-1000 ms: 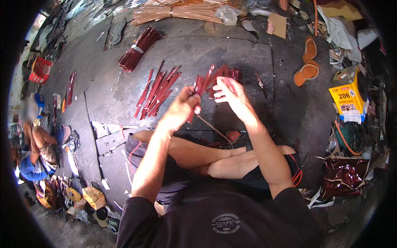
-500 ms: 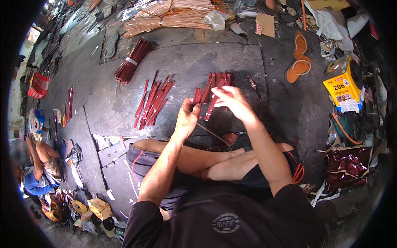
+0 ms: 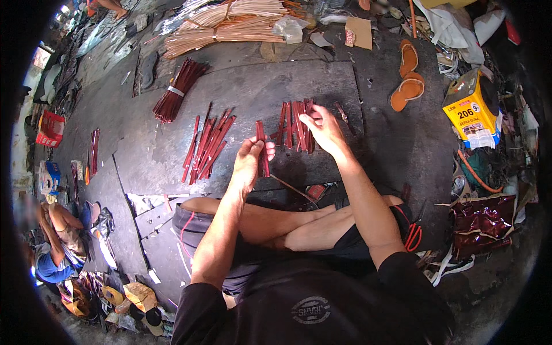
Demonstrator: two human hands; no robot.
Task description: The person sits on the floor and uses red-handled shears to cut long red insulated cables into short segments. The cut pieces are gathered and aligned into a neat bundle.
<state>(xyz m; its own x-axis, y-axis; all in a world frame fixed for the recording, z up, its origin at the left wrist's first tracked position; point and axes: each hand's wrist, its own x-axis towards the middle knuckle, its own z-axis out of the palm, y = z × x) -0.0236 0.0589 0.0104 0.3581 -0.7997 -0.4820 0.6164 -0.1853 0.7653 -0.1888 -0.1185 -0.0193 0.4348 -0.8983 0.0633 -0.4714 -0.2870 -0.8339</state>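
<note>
My left hand (image 3: 247, 163) is closed on a few glossy dark red strips (image 3: 260, 130), held nearly upright between thumb and fingers. To its right, a loose row of similar strips (image 3: 288, 124) lies on the dark board. My right hand (image 3: 328, 133) is at the right side of that row, thumb and forefinger pinching at the upper part of a strip (image 3: 304, 123); its other fingers are partly hidden. Left of my left hand lies a second loose pile of red strips (image 3: 210, 144). Beyond that is a thick bundle of them (image 3: 187, 75), bound with a pale band.
Bundles of pale sticks (image 3: 224, 31) lie at the far side. Orange sandals (image 3: 407, 92) and a yellow box (image 3: 472, 115) are on the right, red-handled scissors (image 3: 412, 237) by my right knee. Another person (image 3: 57, 247) sits at the far left.
My left hand has drawn its strips away from the row and turned them upright. My right hand has gone from spread over the row to pinching at its right side.
</note>
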